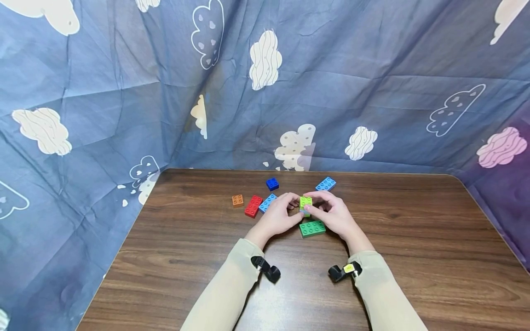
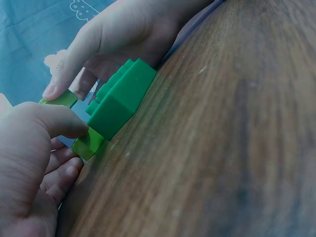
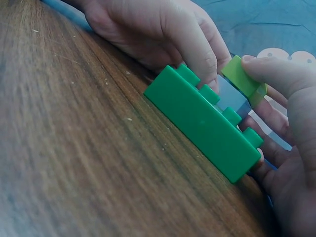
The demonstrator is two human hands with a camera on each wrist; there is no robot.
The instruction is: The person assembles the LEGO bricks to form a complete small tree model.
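Note:
Both hands meet at a small stack of toy building bricks near the middle of the table. On top is a lime brick (image 1: 306, 201), under it a greyish-blue brick (image 3: 231, 95), and lowest a second lime brick (image 2: 89, 143). The right hand (image 1: 336, 215) pinches the top lime brick between thumb and fingers. Lower down, the left hand (image 1: 278, 215) grips the stack, its thumb against the near side. Fingers hide part of the stack, so whether the top brick is fully pressed down cannot be told. Just in front lies a long green brick (image 1: 312, 228), studs up.
Left of the hands lie a red brick (image 1: 253, 206), an orange brick (image 1: 238, 201) and a light blue brick (image 1: 267, 202), partly covered by the left hand. Farther back are a dark blue brick (image 1: 272, 184) and another light blue brick (image 1: 325, 184). A cloud-patterned cloth (image 1: 236, 115) hangs behind the table (image 1: 165, 276).

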